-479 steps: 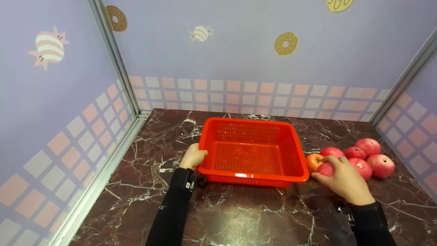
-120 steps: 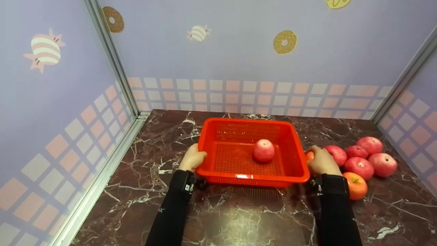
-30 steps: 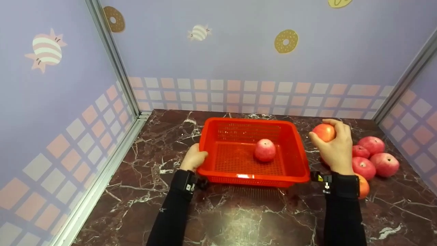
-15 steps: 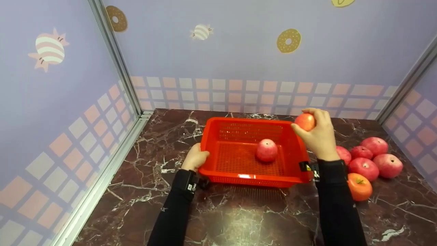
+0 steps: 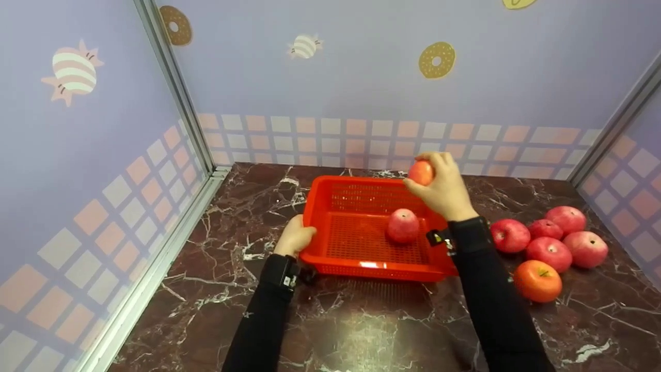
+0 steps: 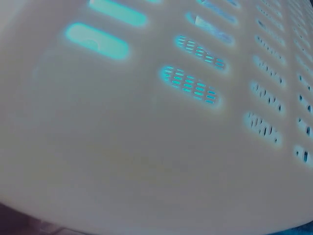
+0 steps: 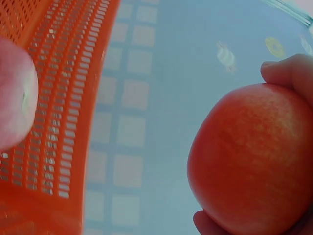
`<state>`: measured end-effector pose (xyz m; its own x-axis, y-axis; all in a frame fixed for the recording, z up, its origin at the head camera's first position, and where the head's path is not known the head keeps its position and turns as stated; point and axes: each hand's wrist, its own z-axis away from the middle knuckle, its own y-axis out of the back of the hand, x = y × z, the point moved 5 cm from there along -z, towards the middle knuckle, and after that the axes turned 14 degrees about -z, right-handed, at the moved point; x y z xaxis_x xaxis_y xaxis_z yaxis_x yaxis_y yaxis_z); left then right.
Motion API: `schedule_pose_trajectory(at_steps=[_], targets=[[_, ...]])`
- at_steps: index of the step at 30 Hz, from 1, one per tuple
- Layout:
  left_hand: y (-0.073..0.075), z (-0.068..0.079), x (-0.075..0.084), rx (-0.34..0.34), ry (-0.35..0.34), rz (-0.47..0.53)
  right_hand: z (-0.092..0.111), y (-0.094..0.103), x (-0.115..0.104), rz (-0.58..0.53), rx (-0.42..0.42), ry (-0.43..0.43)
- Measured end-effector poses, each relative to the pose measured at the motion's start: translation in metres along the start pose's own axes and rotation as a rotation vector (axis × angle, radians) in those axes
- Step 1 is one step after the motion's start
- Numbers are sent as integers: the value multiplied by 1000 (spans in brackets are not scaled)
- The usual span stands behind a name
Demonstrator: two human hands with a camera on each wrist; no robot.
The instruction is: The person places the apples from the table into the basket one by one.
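Note:
My left hand [image 5: 295,236] grips the left rim of the red plastic basket [image 5: 382,272], thumb over the edge. Close up in the left wrist view, the slotted basket wall [image 6: 122,161] looks pale and washed out, and that hand is out of sight there. An orange-red apple [image 5: 421,172] is held by my right hand [image 5: 445,188] above the basket's back right part. In the right wrist view a thumb and fingertip show round this apple [image 7: 252,161]. Inside the basket, toward its right side, sits a pink apple [image 5: 403,226].
To the right of the basket lie several pink-red apples [image 5: 549,253] in a cluster, with an orange apple [image 5: 538,281] at its front. All stand on a dark marbled tabletop [image 5: 361,330]. Patterned lilac walls [image 5: 356,82] close off the back and sides.
Over the last second my right hand has carried the orange-red apple left over the basket. Sixteen seconds ago the basket held nothing; a pink apple is now in it. The left hand has stayed put.

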<state>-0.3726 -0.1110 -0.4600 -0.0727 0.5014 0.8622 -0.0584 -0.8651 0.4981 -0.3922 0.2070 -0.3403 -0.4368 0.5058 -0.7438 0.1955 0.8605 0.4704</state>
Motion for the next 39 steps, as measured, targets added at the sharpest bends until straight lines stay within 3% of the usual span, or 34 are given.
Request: schedule_pose_trajectory(at_steps=[13,23,33,39], targets=[[0,0,-1,2,-7,9,-12,-45,-4,-25,-125,-35],[0,2,0,-5,3,-6,-12,-83,0,63,-255,-41],[0,1,0,8,-2,-3,-17,-106,4,98,-320,-39],[0,0,0,24,-7,-9,-11,-123,13,184,-416,-26]])
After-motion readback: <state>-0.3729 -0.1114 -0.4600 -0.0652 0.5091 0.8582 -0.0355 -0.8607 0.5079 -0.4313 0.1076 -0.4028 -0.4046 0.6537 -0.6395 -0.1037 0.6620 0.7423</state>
